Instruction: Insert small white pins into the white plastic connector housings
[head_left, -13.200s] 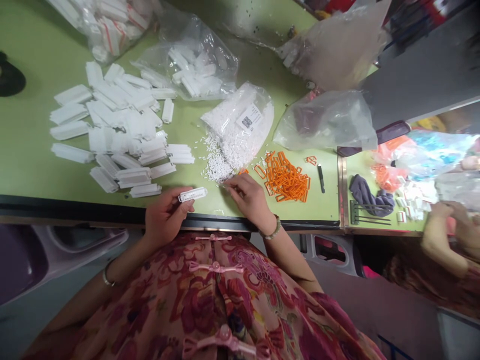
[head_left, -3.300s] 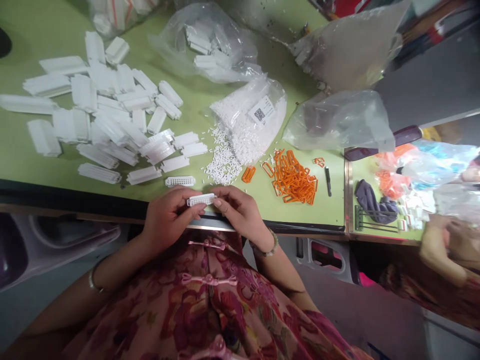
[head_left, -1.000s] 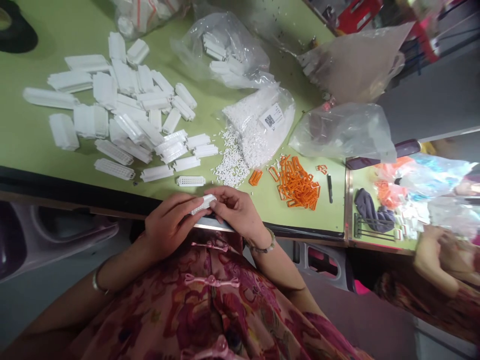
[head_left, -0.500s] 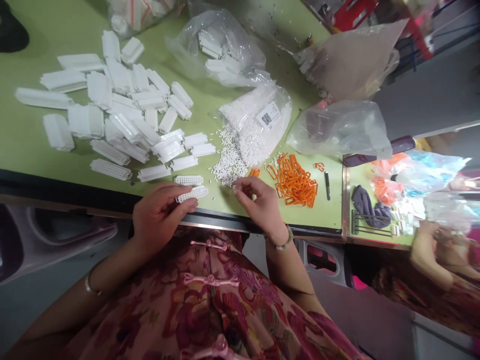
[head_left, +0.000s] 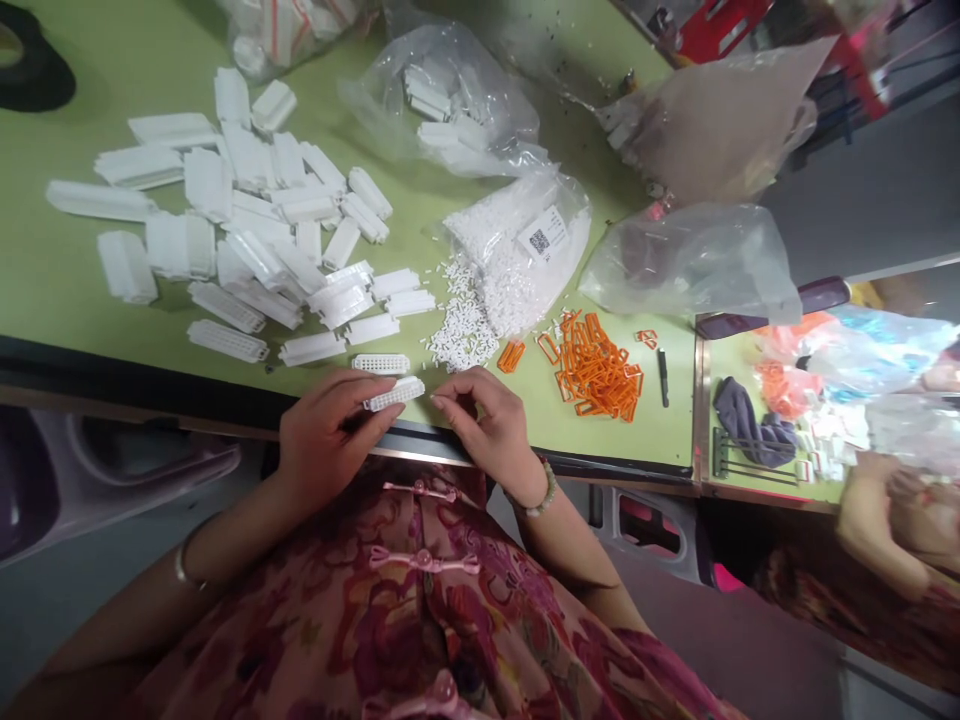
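Head view. The left hand (head_left: 334, 435) gripped a white perforated connector housing (head_left: 394, 394), its fingers closed over the near end, and the housing lay tilted across the line of the table. The right hand (head_left: 484, 420) stood just beside the housing's free end, with fingers curled and thumb drawn toward them; whether it pinched a loose pin was too small to tell. The work in hand was close finger handling of this one housing, low over the tabletop. A second perforated housing (head_left: 381, 364) lay just above the left fingers, touching neither hand as far as could be seen. The position called for fine control at the free end, with the held housing kept steady.

The dark table edge (head_left: 135, 388) ran directly under both hands, leaving little room toward the body. Room to the right was limited by a spill of white pins (head_left: 463, 335) from a labelled plastic bag (head_left: 517, 262), and beyond it by a heap of orange clips (head_left: 592, 368). To the left, a pile of white housings (head_left: 247, 235) lay well back. A co-worker's arm (head_left: 874, 535) was at far right, well apart.
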